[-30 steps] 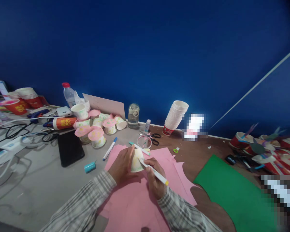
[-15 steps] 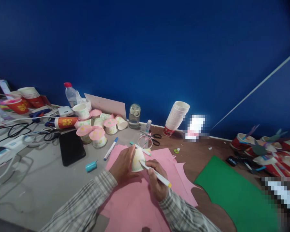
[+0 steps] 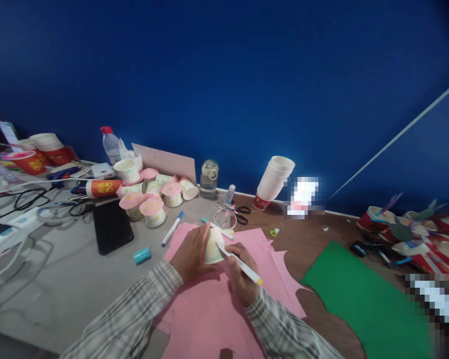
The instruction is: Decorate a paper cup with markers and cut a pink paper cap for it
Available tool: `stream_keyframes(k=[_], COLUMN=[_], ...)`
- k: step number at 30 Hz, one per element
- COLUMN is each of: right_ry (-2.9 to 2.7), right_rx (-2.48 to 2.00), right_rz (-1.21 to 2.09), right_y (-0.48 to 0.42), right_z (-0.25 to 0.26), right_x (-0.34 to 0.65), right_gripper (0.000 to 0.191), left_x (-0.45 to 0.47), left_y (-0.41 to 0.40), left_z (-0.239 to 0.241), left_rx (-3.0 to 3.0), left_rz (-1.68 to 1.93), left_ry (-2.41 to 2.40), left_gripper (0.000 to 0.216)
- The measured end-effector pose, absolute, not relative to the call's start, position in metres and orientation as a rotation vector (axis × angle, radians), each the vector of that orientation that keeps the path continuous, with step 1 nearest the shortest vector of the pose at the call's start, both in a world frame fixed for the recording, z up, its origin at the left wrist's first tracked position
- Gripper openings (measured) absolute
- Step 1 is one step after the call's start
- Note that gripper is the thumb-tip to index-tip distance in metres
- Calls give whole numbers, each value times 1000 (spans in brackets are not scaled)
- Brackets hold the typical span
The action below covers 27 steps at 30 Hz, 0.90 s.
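Note:
My left hand (image 3: pixel 190 254) is closed around a small white paper cup (image 3: pixel 214 248) with a pink paper piece along its left side. Yellow and green marks show on the cup's wall. In my right hand (image 3: pixel 243 274) is a white marker (image 3: pixel 250 272) with a yellow end, its tip against the cup. Both hands are over pink paper sheets (image 3: pixel 209 319). Just beyond them lie a teal-capped marker (image 3: pixel 220 229) and a roll of clear tape (image 3: pixel 225 218). To the left rests a blue-capped marker (image 3: pixel 172 229).
Decorated cups with pink paper tops (image 3: pixel 152 208) stand back left, near a black phone (image 3: pixel 112 227) and cables. Scissors (image 3: pixel 242 214), a glass jar (image 3: pixel 208 179) and a tall cup stack (image 3: pixel 273 182) line the wall. Green paper (image 3: pixel 366 299) lies at right.
The marker has shifted slightly against the cup, its yellow end now a little higher and further left. The cup looks slightly turned in my left hand.

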State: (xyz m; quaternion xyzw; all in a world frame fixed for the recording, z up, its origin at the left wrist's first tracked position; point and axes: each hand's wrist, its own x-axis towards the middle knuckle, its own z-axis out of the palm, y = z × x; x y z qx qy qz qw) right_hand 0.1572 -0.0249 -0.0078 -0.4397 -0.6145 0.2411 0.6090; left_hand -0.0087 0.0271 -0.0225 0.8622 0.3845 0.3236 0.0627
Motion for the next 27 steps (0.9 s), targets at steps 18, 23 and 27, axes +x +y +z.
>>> stream_keyframes(k=[18,23,27], right_ry=[-1432,-1386,-1375], right_rx=[-1027,-1048,-1070], right_rz=[533,544,547], right_y=[-26,-27,-26], right_z=[-8,-8,-9], right_x=[161,161,161], right_gripper=[16,17,17], left_x=[-10,-9,-9], left_y=[28,28,28], left_z=[-24,-24,-24], left_rx=[2612,2621,2604], left_rz=[947,974,978], left_ry=[1162,1162,1165], left_gripper=[114,114,114])
